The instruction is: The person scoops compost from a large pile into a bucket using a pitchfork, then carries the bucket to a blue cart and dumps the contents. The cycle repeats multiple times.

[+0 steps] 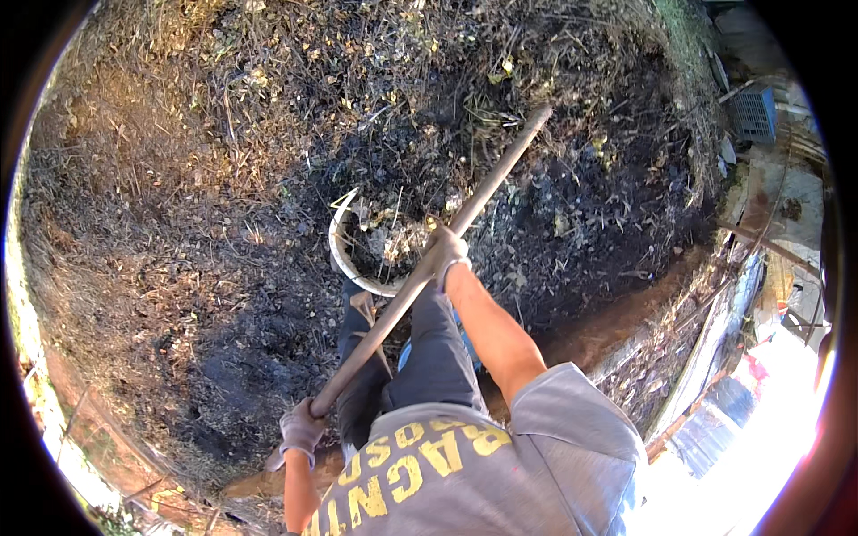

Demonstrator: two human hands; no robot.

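Observation:
A long wooden pole (497, 175), perhaps a tool handle, lies slantwise across my front, from low on the left to the upper right. Near its lower part my left hand (301, 427), in a light glove, is closed round it. Further up, my right hand (447, 252), gloved too, also grips it. No tool head shows clearly on it. Just left of the right hand, a pale curved rim (340, 239) borders dry leaves and stalks; whether it is a container cannot be told. A short wooden piece (363, 306) shows by my left leg, below the pole.
Dark soil (241, 366) strewn with dry leaves and straw surrounds me. Something blue (466, 341) shows partly behind my leg. At right lie boards (770, 246) and sheets, with a blue crate (755, 114) beyond. Bright sunlight washes out the lower right.

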